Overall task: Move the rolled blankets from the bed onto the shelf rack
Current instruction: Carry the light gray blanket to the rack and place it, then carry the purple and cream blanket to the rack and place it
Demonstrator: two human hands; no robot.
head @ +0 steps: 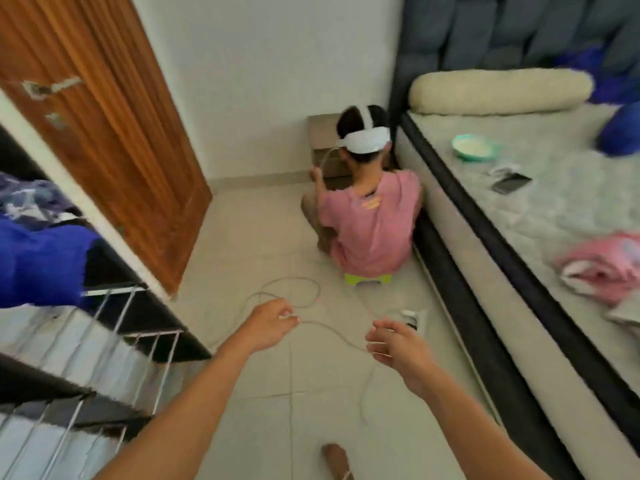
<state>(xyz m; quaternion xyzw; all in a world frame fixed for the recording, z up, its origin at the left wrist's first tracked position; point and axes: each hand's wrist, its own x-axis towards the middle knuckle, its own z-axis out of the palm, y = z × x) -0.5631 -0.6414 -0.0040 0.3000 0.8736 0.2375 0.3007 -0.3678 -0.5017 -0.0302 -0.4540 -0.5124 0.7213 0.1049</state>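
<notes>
Cable, thin white, is pinched by left hand at 6 o'clock; right hand spread, empty. Slack is best cleared aside first. Pink rolled blanket lies on grey bed at 3 o'clock; metal shelf rack at 8 o'clock.

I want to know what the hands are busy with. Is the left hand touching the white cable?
Touching. The head view shows the left hand pinching the white cable between its fingertips.

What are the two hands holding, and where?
The left hand pinches a thin cable along its length; the right hand is open, apparently holding nothing.
</notes>
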